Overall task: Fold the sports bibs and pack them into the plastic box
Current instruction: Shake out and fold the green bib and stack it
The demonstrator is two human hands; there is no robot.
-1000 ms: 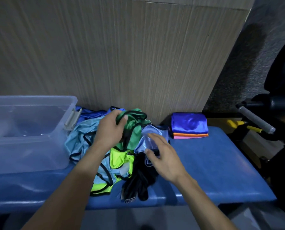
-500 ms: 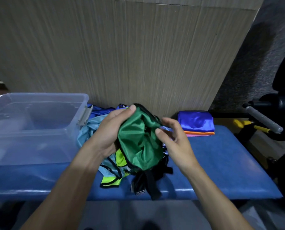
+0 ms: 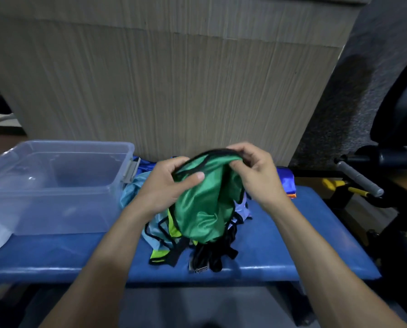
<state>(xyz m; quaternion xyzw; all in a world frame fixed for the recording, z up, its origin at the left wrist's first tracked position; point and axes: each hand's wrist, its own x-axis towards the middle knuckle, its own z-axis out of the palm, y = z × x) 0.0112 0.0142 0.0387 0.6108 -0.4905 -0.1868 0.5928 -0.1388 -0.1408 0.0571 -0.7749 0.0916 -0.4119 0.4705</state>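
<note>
**Q:** Head view: which step are you on, and where is the shiny green sports bib with black trim (image 3: pixel 197 209)?

**A:** You hold it up over the heap of unfolded bibs (image 3: pixel 164 235) on the blue padded bench (image 3: pixel 280 245). Your left hand (image 3: pixel 167 185) grips its upper left edge, thumb on top; your right hand (image 3: pixel 256 174) pinches the black trim at the top. Judged from this, you are opening it out for folding. Next, find the matching edges, spread it flat, fold it, then carry it left to the clear plastic box (image 3: pixel 55 185).

**Q:** What is hard to make out?

**A:** Your right wrist hides most of the folded blue and orange stack (image 3: pixel 288 185). How many bibs lie in the heap cannot be told, and the box's left side is cut off.
</note>
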